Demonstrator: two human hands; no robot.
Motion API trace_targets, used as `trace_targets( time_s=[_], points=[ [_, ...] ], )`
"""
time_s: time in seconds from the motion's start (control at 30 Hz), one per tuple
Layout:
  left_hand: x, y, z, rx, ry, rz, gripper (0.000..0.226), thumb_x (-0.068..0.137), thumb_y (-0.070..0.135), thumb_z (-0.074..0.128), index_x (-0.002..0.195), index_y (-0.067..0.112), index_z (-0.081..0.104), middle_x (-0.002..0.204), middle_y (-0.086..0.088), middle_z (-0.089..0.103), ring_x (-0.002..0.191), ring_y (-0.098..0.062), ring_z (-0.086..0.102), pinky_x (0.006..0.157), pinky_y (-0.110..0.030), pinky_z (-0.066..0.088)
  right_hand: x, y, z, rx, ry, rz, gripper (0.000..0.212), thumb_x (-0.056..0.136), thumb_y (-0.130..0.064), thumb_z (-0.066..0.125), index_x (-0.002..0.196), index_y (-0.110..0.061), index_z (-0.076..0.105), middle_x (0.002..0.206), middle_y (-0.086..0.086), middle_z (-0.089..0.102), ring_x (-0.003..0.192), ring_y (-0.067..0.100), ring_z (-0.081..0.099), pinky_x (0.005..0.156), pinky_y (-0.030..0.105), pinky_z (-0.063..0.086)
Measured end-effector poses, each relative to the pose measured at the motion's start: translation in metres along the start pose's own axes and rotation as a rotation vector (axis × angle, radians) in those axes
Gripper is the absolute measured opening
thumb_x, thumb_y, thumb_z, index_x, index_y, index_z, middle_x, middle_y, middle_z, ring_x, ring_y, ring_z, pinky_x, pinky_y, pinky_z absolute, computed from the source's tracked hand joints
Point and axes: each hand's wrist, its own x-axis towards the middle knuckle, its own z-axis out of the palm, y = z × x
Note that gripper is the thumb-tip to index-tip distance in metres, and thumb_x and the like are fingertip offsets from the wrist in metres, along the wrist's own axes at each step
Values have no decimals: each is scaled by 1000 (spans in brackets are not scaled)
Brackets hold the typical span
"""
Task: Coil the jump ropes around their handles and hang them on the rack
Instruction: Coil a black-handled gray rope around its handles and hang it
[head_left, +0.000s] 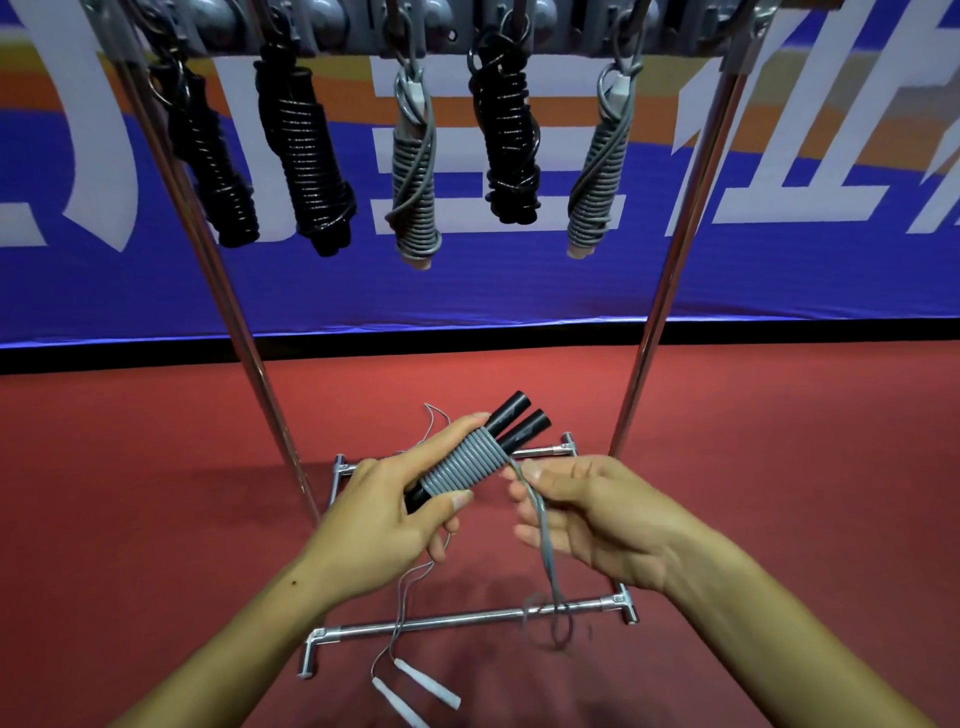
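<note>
My left hand (384, 512) grips a pair of black handles (519, 423) held side by side, with grey rope (462, 462) wound in tight turns around their middle. My right hand (597, 514) pinches the loose grey strand (545, 545) just right of the coil; the strand runs down to the floor. Overhead, the rack's hook bar (467, 41) carries several coiled ropes, three black (306, 156) and two grey (415, 176). Another rope with white handles (415, 686) lies uncoiled on the floor.
Two chrome uprights (244, 322) (660, 322) rise from the rack's base bars (467, 618) between my arms. Red floor (779, 441) surrounds the rack, and a blue banner (519, 291) stands behind it.
</note>
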Motion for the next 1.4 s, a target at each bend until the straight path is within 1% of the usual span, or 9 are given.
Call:
trace_targets(
  time_s=[0.07,0.2,0.33,0.53,0.83,0.93,1.07,1.2,1.4],
  points=[
    [-1,0,0,21,-8,11,77,100,8,69,147,64,44,72,-7,70,56,-22,72,70,-31,61,-2,-5,-6,68,-101,107,24,102,-9,55,98,-5,78,83,3,61,55,5,45,46,16,43],
    [-1,1,2,68,-11,21,76,100,11,68,147,65,42,71,-3,69,55,-21,71,68,-31,61,2,-6,-12,-365,-5,-105,15,107,-21,56,100,-10,63,76,4,57,49,7,26,41,17,23],
    [0,0,1,73,11,4,77,100,12,68,147,67,40,71,-3,69,55,-20,71,70,-35,62,1,0,-3,-685,223,-342,20,97,-21,73,100,-8,58,75,6,76,51,16,49,46,25,42],
    [0,-3,0,99,14,-10,77,101,14,68,147,68,39,70,-2,69,54,-18,72,71,-35,62,3,13,0,-953,237,-405,13,107,-23,56,99,-14,60,80,-1,78,64,19,70,66,38,61],
    [0,-4,-4,219,-32,-2,77,103,22,64,149,72,28,72,2,70,57,-15,71,76,-33,60,4,13,4,-514,251,-227,24,102,-20,64,79,-14,68,71,8,50,57,15,37,54,30,27],
    [1,-4,-5,243,-48,12,77,103,22,64,149,72,27,71,4,70,57,-14,70,76,-33,60,-1,9,7,-743,301,-373,12,96,-23,73,88,-17,78,68,-6,63,62,4,53,59,27,45],
    [1,-3,-5,224,-33,18,76,102,22,65,148,72,31,69,3,69,56,-14,71,75,-32,60,-5,10,7,-1061,375,-550,20,101,-33,63,90,-22,74,63,0,53,59,3,41,60,38,40],
    [1,-2,-3,224,-16,22,76,102,22,65,149,71,31,69,5,69,56,-13,70,75,-32,60,-13,11,16,-1273,464,-622,18,103,-43,56,102,-33,70,64,-20,52,61,8,43,60,32,38],
    [1,-4,6,326,-11,4,81,102,28,63,150,74,18,70,9,70,59,-4,67,78,-31,59,-11,17,18,-1469,465,-596,22,98,-38,54,80,-28,47,60,-10,41,67,20,44,62,39,40]
  ],
)
